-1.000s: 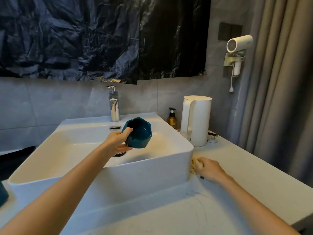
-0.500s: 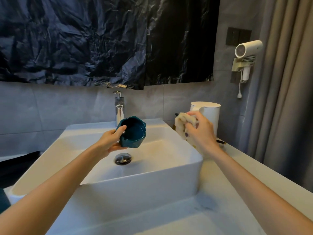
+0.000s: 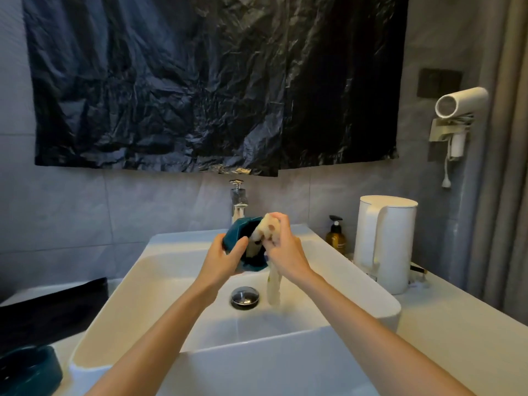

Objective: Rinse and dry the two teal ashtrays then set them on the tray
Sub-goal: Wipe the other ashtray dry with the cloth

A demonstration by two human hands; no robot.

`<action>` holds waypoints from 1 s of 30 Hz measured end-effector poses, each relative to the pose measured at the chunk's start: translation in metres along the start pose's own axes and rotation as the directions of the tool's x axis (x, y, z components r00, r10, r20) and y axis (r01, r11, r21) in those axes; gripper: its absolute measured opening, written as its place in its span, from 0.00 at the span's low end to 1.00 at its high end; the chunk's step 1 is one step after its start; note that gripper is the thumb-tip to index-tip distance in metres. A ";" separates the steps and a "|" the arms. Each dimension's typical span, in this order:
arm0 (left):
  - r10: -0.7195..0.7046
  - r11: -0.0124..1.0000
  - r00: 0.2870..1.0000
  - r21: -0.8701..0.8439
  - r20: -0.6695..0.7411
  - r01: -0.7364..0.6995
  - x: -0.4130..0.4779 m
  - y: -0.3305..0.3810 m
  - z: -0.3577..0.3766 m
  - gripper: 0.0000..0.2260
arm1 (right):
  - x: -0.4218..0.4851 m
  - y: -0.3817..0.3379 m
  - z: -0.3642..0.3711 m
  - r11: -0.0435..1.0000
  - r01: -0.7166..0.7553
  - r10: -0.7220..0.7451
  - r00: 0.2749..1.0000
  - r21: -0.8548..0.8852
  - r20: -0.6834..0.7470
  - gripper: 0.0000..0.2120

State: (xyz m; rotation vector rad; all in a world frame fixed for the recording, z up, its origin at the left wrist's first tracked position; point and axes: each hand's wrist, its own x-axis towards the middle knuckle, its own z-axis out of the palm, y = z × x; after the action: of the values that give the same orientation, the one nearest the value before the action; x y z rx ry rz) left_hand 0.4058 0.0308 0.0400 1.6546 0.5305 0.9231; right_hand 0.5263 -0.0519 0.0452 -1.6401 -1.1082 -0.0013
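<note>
My left hand (image 3: 225, 257) grips a teal ashtray (image 3: 243, 234) by its rim, tilted on its side above the white sink basin (image 3: 368, 292). My right hand (image 3: 281, 247) holds a pale yellow cloth (image 3: 267, 228) and presses part of it into the ashtray's hollow; the cloth's loose end hangs down toward the basin floor. A second teal ashtray (image 3: 27, 370) sits on the counter at the lower left, partly cut off by the frame edge. A black tray (image 3: 48, 312) lies on the counter left of the sink.
A chrome faucet (image 3: 237, 200) stands behind the basin and a chrome drain plug (image 3: 245, 295) sits in its floor. A white kettle (image 3: 385, 241) and an amber pump bottle (image 3: 335, 237) stand on the right counter. A hair dryer (image 3: 460, 102) hangs on the wall, with a curtain at far right.
My right hand lifted the cloth off the right counter and carried it left into the ashtray. My left hand raised and tilted the ashtray over the basin.
</note>
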 end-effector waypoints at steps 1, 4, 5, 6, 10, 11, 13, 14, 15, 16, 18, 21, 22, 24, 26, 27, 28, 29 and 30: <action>0.036 0.999 0.999 0.015 0.011 -0.036 -0.002 0.000 0.001 0.13 | 0.002 0.003 0.002 1.000 -0.027 0.027 0.999 -0.009 -0.031 0.19; 0.070 0.997 0.995 0.028 0.069 -0.072 -0.003 0.001 0.004 0.17 | 0.007 0.009 0.008 0.998 -0.021 0.013 0.993 -0.065 -0.121 0.15; 0.059 0.998 0.993 0.004 0.105 -0.060 -0.003 0.002 0.005 0.20 | 0.008 0.010 0.008 0.997 -0.005 -0.006 0.990 -0.072 -0.141 0.15; 0.034 0.999 0.988 -0.038 0.152 -0.028 -0.001 0.004 0.005 0.22 | 0.009 0.013 0.008 0.997 0.012 -0.024 0.987 -0.078 -0.157 0.15; -0.171 0.944 0.917 -0.207 0.361 0.257 0.009 0.012 0.004 0.23 | 0.012 0.020 0.004 1.000 0.015 -0.018 0.986 -0.024 -0.165 0.17; -0.198 0.921 0.886 -0.231 0.419 0.315 0.013 0.013 0.003 0.23 | 0.013 0.020 0.004 1.000 0.020 -0.020 0.986 0.002 -0.163 0.19; -0.214 0.872 0.836 -0.287 0.506 0.397 0.018 0.017 0.002 0.24 | 0.015 0.020 0.005 0.998 0.044 -0.036 0.986 0.050 -0.161 0.23; -0.206 0.851 0.820 -0.317 0.534 0.419 0.019 0.018 0.002 0.23 | 0.015 0.020 0.005 0.996 0.055 -0.044 0.986 0.072 -0.159 0.24; -0.186 0.840 0.811 -0.338 0.554 0.424 0.020 0.020 0.002 0.22 | 0.016 0.021 0.005 0.993 0.074 -0.059 0.986 0.088 -0.155 0.26; -0.160 0.841 0.807 -0.350 0.568 0.413 0.021 0.020 0.002 0.22 | 0.016 0.021 0.005 0.991 0.096 -0.082 0.986 0.091 -0.147 0.27; -0.114 0.855 0.800 -0.352 0.590 0.382 0.021 0.017 0.002 0.22 | 0.014 0.021 0.004 0.988 0.139 -0.131 0.985 0.065 -0.108 0.27; -0.085 0.868 0.794 -0.346 0.602 0.356 0.021 0.015 -0.001 0.22 | 0.012 0.018 0.009 0.982 0.182 -0.177 0.980 0.055 -0.087 0.25; -0.081 0.871 0.795 -0.346 0.601 0.349 0.021 0.014 -0.002 0.21 | 0.012 0.016 0.011 0.980 0.192 -0.187 0.978 0.052 -0.097 0.24; -0.088 0.873 0.813 -0.349 0.575 0.341 0.021 0.014 -0.004 0.21 | 0.012 0.015 0.013 0.980 0.198 -0.193 0.975 0.031 -0.111 0.25; -0.113 0.859 0.832 -0.368 0.543 0.357 0.022 0.013 -0.007 0.21 | 0.012 0.017 0.013 0.987 0.160 -0.158 0.981 0.007 -0.116 0.26; -0.125 0.848 0.842 -0.384 0.525 0.365 0.023 0.012 -0.008 0.20 | 0.012 0.018 0.013 0.991 0.133 -0.131 0.983 0.008 -0.128 0.26; -0.138 0.839 0.853 -0.399 0.503 0.370 0.024 0.011 -0.010 0.19 | 0.012 0.018 0.012 0.994 0.108 -0.105 0.983 0.013 -0.153 0.26; -0.149 0.832 0.865 -0.411 0.480 0.372 0.026 0.011 -0.012 0.17 | 0.011 0.018 0.011 0.996 0.087 -0.083 0.979 0.011 -0.186 0.26; -0.162 0.825 0.874 -0.423 0.457 0.374 0.026 0.011 -0.014 0.14 | 0.011 0.017 0.009 0.997 0.071 -0.070 0.973 -0.005 -0.220 0.25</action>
State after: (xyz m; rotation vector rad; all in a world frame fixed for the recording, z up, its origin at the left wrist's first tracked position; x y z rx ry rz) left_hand 0.4088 0.0560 0.0592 1.1977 0.2047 0.4269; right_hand 0.5385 -0.0372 0.0342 -1.5554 -0.9943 -0.2232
